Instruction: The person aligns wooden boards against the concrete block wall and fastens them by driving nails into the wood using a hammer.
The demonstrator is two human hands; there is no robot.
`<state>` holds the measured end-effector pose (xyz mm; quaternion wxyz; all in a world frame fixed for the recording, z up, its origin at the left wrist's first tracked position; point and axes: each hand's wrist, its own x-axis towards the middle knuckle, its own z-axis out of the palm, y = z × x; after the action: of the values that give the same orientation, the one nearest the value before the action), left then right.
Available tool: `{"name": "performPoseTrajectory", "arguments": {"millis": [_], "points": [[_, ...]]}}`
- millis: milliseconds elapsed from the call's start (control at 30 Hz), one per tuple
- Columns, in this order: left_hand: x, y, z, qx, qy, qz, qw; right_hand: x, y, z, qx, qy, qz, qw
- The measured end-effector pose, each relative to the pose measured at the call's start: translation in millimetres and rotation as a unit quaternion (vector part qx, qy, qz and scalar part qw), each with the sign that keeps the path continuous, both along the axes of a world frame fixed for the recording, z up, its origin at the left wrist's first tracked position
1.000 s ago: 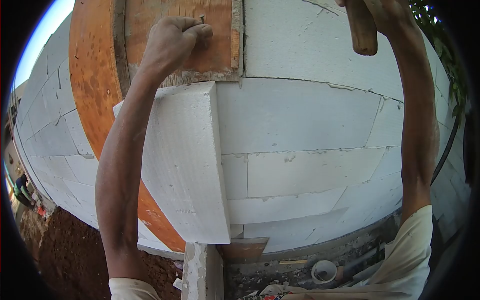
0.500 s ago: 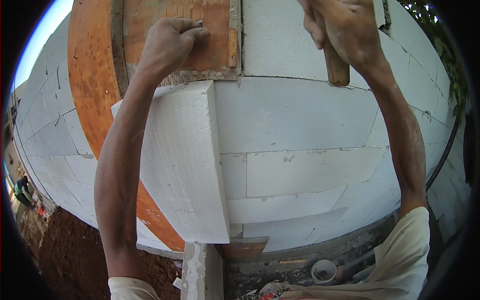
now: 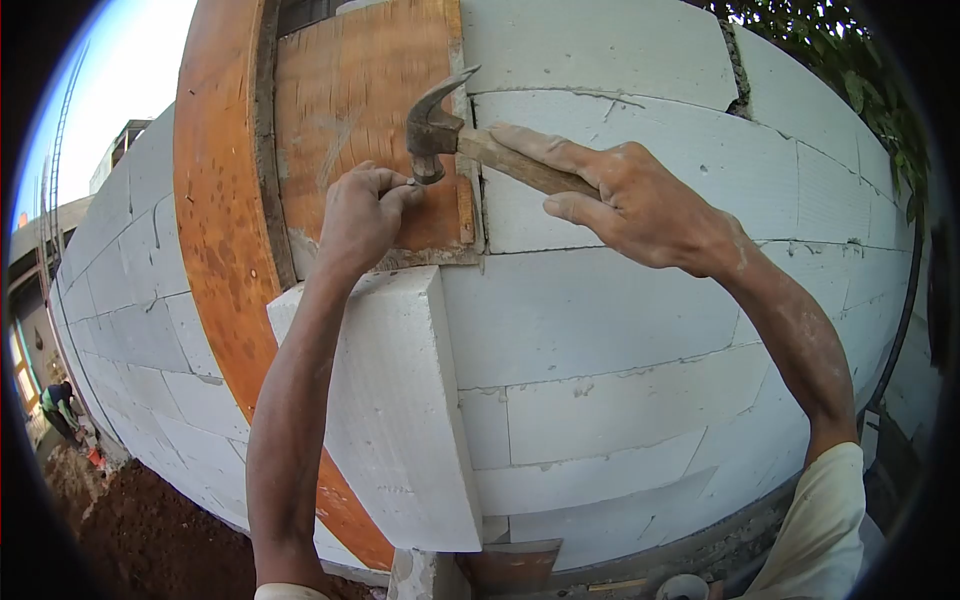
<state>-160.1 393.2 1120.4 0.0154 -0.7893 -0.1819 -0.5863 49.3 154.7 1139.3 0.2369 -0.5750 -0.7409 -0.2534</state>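
Observation:
My right hand [image 3: 645,200] grips the wooden handle of a claw hammer [image 3: 435,132], thumb and forefinger stretched along it. The hammer's face points down, right by the fingertips of my left hand [image 3: 362,215]. Those fingers are pinched around a nail [image 3: 412,182], of which only the small head end shows. Behind them is an orange-brown plywood panel [image 3: 350,90] with a wooden strip along its right edge. Whether the hammer touches the nail I cannot tell. Below my left hand, a white block [image 3: 395,410] leans upright against the wall.
A wall of white blocks [image 3: 600,310] spreads to the right of the panel. A long orange board [image 3: 225,180] runs down on the left. A person [image 3: 62,410] bends over far left, near bare brown soil [image 3: 160,530]. Leaves [image 3: 850,60] hang at upper right.
The view has tilted upward. My right hand has brought the hammer down and left, so its head now shows beside the nail. My left hand keeps its pinch at the panel.

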Motion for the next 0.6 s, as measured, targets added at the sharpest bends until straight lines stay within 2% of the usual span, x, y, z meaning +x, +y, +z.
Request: {"name": "performPoseTrajectory", "arguments": {"millis": [33,67,100,133,200,233,267,300,333,367,433,467,533,600], "points": [[1,3,-1,0.016,-0.004,-0.005,1.0,5,-4,-9,0.015,-0.004,0.004,1.0],[-2,3,2,0.006,0.023,-0.003,1.0,17,-3,-25,0.09,0.013,0.065,0.994],[-6,2,6,0.017,0.021,0.0,1.0,25,-9,-42,0.132,0.061,0.094,0.985],[-10,1,9,-0.021,0.042,-0.044,0.998,33,-16,-60,0.174,0.105,0.126,0.971],[-21,3,26,-0.077,0.086,-0.128,0.985,52,-35,-111,0.151,0.267,0.139,0.942],[-25,0,38,-0.074,0.085,-0.122,0.986,62,-43,-143,0.114,0.353,0.149,0.917],[-26,-4,54,-0.018,0.071,-0.075,0.994,60,-49,-175,0.101,0.418,0.174,0.886],[-26,-5,70,0.037,0.058,-0.028,0.997,57,-63,-208,0.034,0.53,0.15,0.834],[-24,0,90,0.086,0.033,0.003,0.996,71,-58,-261,0.058,0.54,0.192,0.818],[-21,6,112,0.132,0.008,0.034,0.991,78,-60,-320,0.059,0.62,0.188,0.759],[-14,21,154,0.259,-0.004,0.11,0.96,84,-72,-426,0.064,0.668,0.173,0.721],[-10,21,170,0.26,-0.001,0.114,0.959,83,-82,-467,0.04,0.696,0.133,0.704],[-2,18,198,0.256,0.006,0.191,0.948,77,-104,-524,-0.011,0.743,0.042,0.668],[-2,25,222,0.246,0.026,0.227,0.942,69,-127,-563,-0.062,0.76,-0.037,0.646]]}}
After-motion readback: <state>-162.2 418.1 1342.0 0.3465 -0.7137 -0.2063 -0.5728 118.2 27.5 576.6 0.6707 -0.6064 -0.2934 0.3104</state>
